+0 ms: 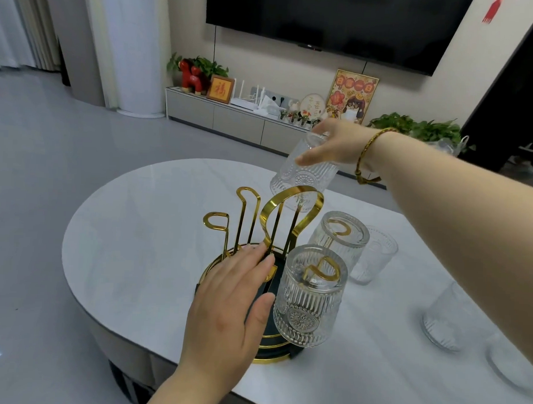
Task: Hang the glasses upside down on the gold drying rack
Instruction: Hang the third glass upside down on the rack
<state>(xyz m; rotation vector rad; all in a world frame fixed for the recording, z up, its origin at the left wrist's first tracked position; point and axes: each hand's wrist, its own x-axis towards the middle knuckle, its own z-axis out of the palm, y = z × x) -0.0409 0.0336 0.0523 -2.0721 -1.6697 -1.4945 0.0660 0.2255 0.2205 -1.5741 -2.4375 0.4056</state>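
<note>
The gold drying rack [292,202] stands on a dark round base near the table's left end. Two ribbed glasses hang upside down on its pegs: one at the front [308,297], one behind it [338,237]. My right hand [336,144] grips a third glass [302,173] by its base, mouth down and tilted, just above and behind the rack's tall gold loop. My left hand [235,294] rests flat on the rack's base with fingers spread, holding nothing. Two empty gold pegs [219,224] stand at the rack's left.
Loose glasses stand on the white table [137,227]: one [375,257] right of the rack, one [448,320] farther right, another [510,361] at the right edge, partly under my arm. The table's rounded edge curves close on the left. A TV cabinet stands beyond.
</note>
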